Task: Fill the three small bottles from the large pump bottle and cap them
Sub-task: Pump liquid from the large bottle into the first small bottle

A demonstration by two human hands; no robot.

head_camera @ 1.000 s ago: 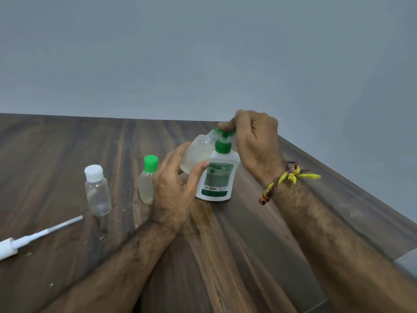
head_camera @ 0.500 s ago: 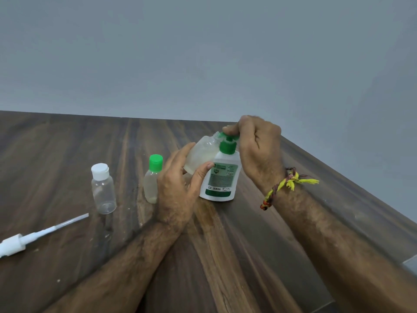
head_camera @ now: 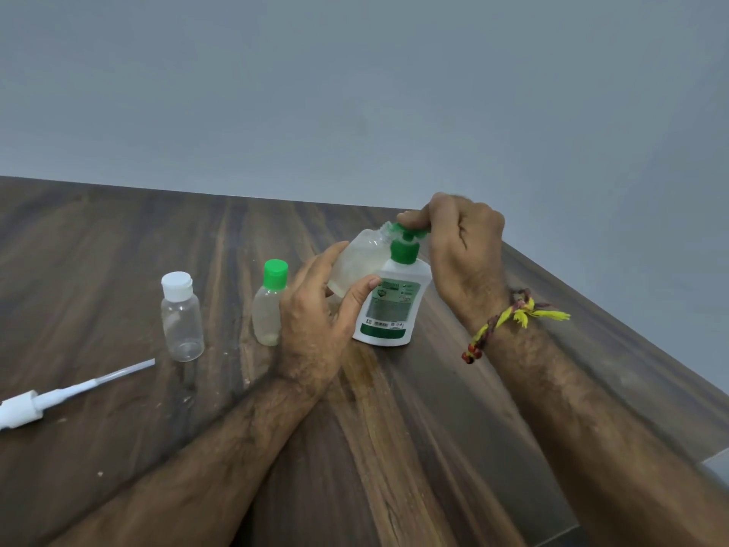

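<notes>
The large white pump bottle with a green label and green pump head stands on the wooden table. My right hand is closed over its pump head. My left hand holds a small uncapped bottle tilted, its mouth up against the pump spout; pale liquid shows inside. A small bottle with a green cap stands just left of my left hand, holding pale liquid. Further left stands a clear small bottle with a white flip cap.
A white spray-pump top with a long dip tube lies on the table at the far left. The table's right edge runs diagonally behind my right forearm. A plain grey wall backs the table.
Both hands and the bottles keep the same grip. The view has shifted slightly, so everything sits a little further right and lower in the frame.
</notes>
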